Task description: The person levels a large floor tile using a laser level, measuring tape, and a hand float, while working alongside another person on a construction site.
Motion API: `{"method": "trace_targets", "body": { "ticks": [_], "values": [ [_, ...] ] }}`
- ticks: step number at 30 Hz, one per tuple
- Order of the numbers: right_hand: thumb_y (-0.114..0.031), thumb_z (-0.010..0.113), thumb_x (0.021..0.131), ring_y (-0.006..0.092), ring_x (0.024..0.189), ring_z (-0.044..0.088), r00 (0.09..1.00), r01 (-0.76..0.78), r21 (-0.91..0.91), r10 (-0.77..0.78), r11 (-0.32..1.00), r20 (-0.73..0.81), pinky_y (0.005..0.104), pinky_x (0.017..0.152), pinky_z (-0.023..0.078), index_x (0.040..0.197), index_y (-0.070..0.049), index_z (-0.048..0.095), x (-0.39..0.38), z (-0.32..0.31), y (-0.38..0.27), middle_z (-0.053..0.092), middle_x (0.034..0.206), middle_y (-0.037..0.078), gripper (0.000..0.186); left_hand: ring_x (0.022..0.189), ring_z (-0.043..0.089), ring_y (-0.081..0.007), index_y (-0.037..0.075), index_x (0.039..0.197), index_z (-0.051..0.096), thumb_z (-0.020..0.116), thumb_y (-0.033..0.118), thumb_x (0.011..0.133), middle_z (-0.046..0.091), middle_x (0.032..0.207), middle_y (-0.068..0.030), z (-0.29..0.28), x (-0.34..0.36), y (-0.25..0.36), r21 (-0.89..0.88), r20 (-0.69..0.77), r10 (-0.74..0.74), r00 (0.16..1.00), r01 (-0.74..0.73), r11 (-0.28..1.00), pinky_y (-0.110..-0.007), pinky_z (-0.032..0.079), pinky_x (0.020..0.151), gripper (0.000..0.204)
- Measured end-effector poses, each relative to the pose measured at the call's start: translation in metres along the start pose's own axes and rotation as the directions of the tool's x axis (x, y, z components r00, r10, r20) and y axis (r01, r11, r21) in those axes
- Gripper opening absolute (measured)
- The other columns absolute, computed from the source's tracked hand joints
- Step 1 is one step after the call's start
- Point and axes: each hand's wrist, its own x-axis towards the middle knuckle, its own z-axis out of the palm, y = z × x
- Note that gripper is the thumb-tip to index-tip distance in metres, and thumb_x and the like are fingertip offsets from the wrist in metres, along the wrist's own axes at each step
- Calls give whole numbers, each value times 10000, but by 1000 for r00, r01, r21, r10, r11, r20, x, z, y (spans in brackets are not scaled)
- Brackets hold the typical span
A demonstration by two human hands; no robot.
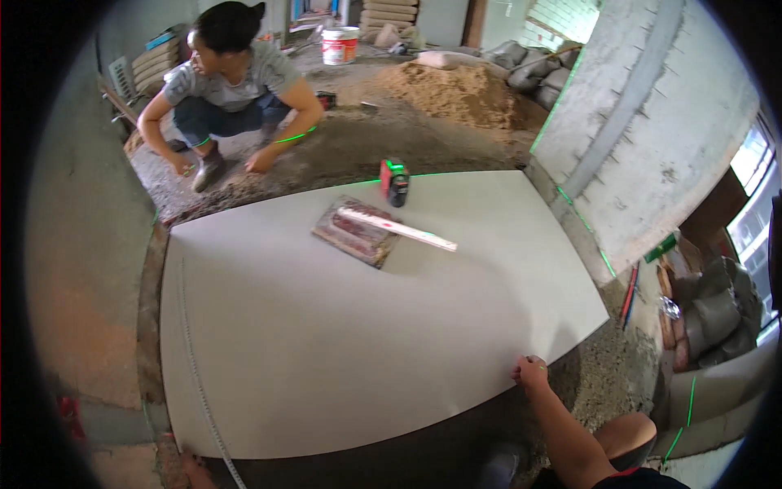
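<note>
A large pale floor tile (pixel 391 342) spreads out before me. At its near right edge is my right hand (pixel 531 372), fingers curled closed; whatever sits in them is too small to make out. My left hand (pixel 195 471) shows only partly at the lower left, beside the tile's near left corner, its fingers blurred and mostly cut off. A thin measuring tape (pixel 198 379) runs along the tile's left side past the near edge. On the tile lie a stained rectangular block (pixel 350 240) and a whitish stick (pixel 407 230) across it. Behind them stands a red and black laser level (pixel 395 182).
A person (pixel 232 90) squats beyond the far left edge, hands low near the rough mortar. Farther back are a white and red bucket (pixel 340 46), a sand heap (pixel 452 90) and stacked bags (pixel 387 16). Concrete walls (pixel 652 138) flank both sides; green laser lines cross the scene.
</note>
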Motion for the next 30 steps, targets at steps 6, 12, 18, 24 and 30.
{"method": "trace_targets", "body": {
  "ticks": [6,12,18,24,30],
  "values": [
    [-129,556,868,162,477,452,997,64,96,-69,993,44,297,403,375,851,-41,456,23,25,14,478,624,73,134,458,368,-109,150,1073,554,576,303,875,504,723,23,-22,18,-11,-34,70,28,997,-25,999,-219,261,368,251],
    [-121,570,845,148,468,453,995,68,51,-71,996,69,283,377,367,887,-67,434,54,37,22,478,638,58,152,453,373,-136,125,938,568,569,321,896,491,687,-1,-26,-3,0,-29,37,37,999,-35,999,-258,244,372,201],
    [-175,578,858,171,654,548,893,427,-412,-448,805,51,317,604,469,914,-67,462,104,34,-47,539,746,57,168,461,352,-152,56,1085,580,566,275,921,465,647,-34,17,-72,25,-20,-33,-175,984,174,984,-305,277,391,274],
    [-185,564,869,319,1134,520,877,410,-556,-480,723,23,389,951,416,1261,-10,444,160,88,-108,502,1252,204,446,587,423,-196,-13,1162,548,600,160,875,488,703,-67,-16,-55,41,73,-202,47,978,-33,997,-379,397,558,339],
    [-235,537,888,351,1285,355,745,476,-782,-657,401,116,404,1051,330,1356,-17,386,207,123,-143,375,1395,195,538,890,563,-218,-48,1134,545,636,196,822,570,973,-132,157,-183,88,391,295,623,724,-687,613,-353,474,782,406]
  ]
}}
